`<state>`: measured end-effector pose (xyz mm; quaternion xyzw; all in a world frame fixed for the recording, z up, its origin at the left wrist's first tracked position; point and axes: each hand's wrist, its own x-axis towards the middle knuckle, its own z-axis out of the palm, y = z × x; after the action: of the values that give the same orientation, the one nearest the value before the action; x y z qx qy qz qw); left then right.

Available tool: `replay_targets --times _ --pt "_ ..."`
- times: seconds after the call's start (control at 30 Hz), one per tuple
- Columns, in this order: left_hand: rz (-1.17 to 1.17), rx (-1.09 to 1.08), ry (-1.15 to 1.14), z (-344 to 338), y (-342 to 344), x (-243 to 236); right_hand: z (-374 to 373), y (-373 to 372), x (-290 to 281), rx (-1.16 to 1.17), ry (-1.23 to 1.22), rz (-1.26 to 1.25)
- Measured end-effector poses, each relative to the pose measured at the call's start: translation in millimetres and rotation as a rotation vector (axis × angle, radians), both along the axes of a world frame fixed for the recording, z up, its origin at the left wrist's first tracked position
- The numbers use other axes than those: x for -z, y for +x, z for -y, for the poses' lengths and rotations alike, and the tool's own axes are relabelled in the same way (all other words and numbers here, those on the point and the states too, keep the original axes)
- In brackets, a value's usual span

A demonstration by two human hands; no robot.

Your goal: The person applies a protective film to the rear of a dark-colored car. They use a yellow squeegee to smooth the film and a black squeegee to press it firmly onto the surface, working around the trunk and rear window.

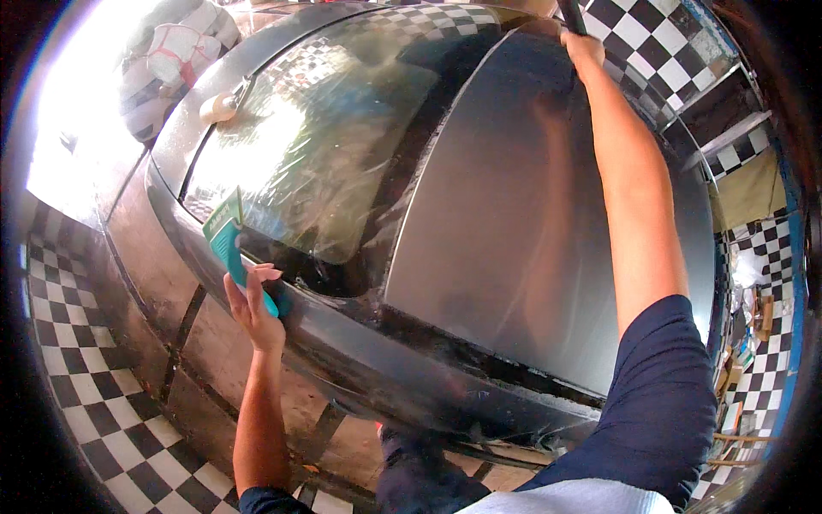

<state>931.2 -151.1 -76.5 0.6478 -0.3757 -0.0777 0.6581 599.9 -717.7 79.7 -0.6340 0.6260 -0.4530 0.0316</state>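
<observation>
checkered flooring is surrounding a grey car (548,231); the left hand (254,310) is gripping a teal scraper (229,244) whose edge should be staying flat on the film-covered window (317,154). the right hand (584,47) is clasping a dark bar (571,15) far right.

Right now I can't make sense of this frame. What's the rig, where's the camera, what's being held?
There is no machine: a person works with two bare hands, and one wide fisheye camera worn on the head looks down, so straight edges bend near the rim. Below is a dark car seen from above, with a clear film sheet lying on its windscreen. The left hand grips a teal squeegee at the glass's lower edge. The right hand reaches across the roof and grips a dark tool whose end runs out of the picture. The floor is black-and-white checkered tile.
</observation>
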Motion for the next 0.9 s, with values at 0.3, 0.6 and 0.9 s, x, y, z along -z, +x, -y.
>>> replay_targets --times 0.3,0.6,0.9 --pt "-0.106 0.045 -0.032 -7 6 8 -56 154 33 -0.368 0.1 0.059" --pt "-0.095 0.053 -0.036 -5 2 3 -22 168 59 -0.672 -0.219 0.562" --pt "-0.012 0.051 -0.035 -3 8 11 -87 128 29 -0.692 0.238 0.158"
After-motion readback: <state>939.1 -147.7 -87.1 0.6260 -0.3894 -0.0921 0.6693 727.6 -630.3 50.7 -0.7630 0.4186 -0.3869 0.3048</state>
